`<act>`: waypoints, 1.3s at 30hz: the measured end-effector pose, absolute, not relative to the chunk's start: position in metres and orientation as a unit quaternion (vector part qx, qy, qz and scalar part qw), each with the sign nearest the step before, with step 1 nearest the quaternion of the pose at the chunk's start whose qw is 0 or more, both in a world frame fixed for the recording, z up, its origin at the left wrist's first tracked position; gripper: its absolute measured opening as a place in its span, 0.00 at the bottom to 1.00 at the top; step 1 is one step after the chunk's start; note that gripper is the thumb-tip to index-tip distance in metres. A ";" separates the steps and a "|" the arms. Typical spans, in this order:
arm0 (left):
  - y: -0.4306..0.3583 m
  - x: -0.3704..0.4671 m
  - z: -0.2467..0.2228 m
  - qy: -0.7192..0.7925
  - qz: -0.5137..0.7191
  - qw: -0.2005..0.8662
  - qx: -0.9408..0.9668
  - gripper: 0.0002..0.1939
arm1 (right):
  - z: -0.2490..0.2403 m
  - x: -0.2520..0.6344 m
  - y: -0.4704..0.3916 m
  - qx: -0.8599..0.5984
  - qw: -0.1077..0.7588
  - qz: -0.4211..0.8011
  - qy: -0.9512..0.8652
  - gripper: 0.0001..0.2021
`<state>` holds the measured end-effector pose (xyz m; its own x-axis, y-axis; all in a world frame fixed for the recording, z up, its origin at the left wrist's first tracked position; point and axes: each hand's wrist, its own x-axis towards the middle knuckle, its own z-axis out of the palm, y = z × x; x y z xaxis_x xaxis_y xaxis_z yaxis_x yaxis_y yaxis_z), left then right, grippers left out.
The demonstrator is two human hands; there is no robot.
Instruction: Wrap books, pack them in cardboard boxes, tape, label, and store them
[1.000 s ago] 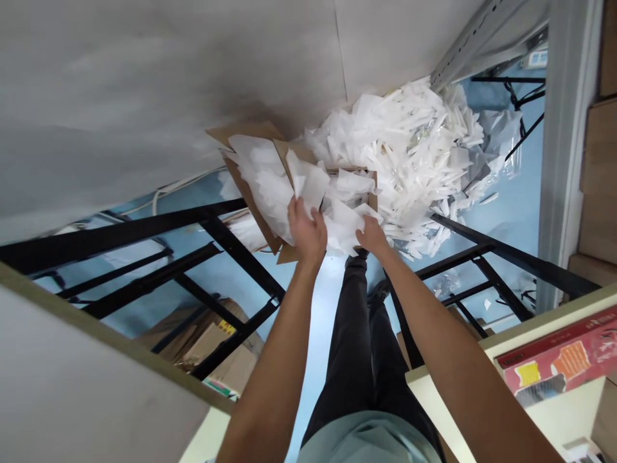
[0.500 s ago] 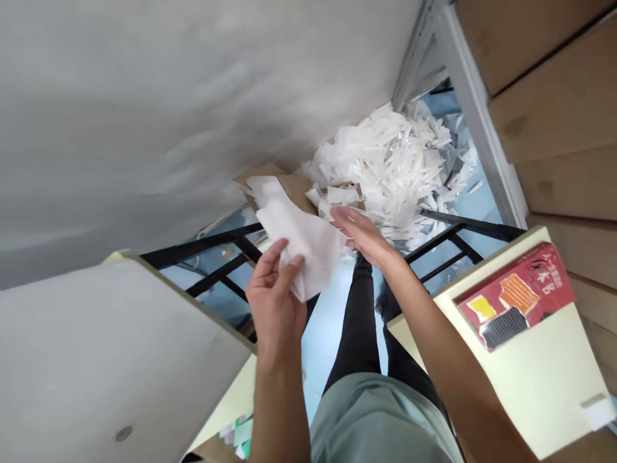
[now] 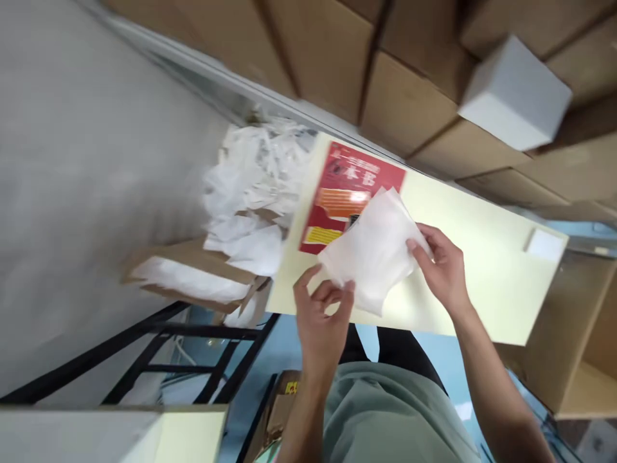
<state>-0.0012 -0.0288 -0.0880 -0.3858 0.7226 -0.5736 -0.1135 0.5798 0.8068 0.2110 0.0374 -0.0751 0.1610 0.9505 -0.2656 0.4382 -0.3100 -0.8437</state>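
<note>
A thin white sheet or flat stack (image 3: 376, 254) hangs between my hands, over the pale yellow tabletop (image 3: 482, 257) and partly over a red printed packet (image 3: 344, 193). At its right corner my right hand (image 3: 441, 263) pinches it between thumb and fingers. My left hand (image 3: 325, 308) is at the lower left edge, fingers curled, with thumb and fingertips close to the sheet; whether it grips is hard to make out. The packet has orange and yellow patches and lies flat on the table's left part.
White scraps (image 3: 265, 167) are heaped beyond the table's left end, near an open cardboard box (image 3: 193, 270). Brown cartons (image 3: 409, 96) are stacked behind, with a white box (image 3: 518, 93) among them. Black metal bars (image 3: 144, 347) stand at lower left.
The view has turned right, towards the table with the red packet. The white sheet has moved from over the floor to above the table, and my right hand now holds its corner.
</note>
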 end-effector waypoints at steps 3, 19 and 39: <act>-0.054 0.078 -0.105 0.694 0.319 0.602 0.232 0.48 | -0.097 0.297 0.026 -0.717 0.229 0.302 -0.585 0.15; -0.070 0.129 -0.146 0.718 0.300 0.582 0.236 0.23 | -0.133 0.270 -0.053 -0.621 0.179 0.398 -0.651 0.14; -0.061 0.140 -0.126 0.664 0.341 0.621 0.239 0.28 | -0.111 0.315 -0.066 -0.653 0.281 0.416 -0.566 0.10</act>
<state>0.1396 -0.0608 -0.1259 -0.1153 0.7410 -0.6616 -0.1047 0.6532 0.7499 0.3150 -0.0663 -0.1111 0.0124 0.9741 -0.2258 0.5055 -0.2009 -0.8391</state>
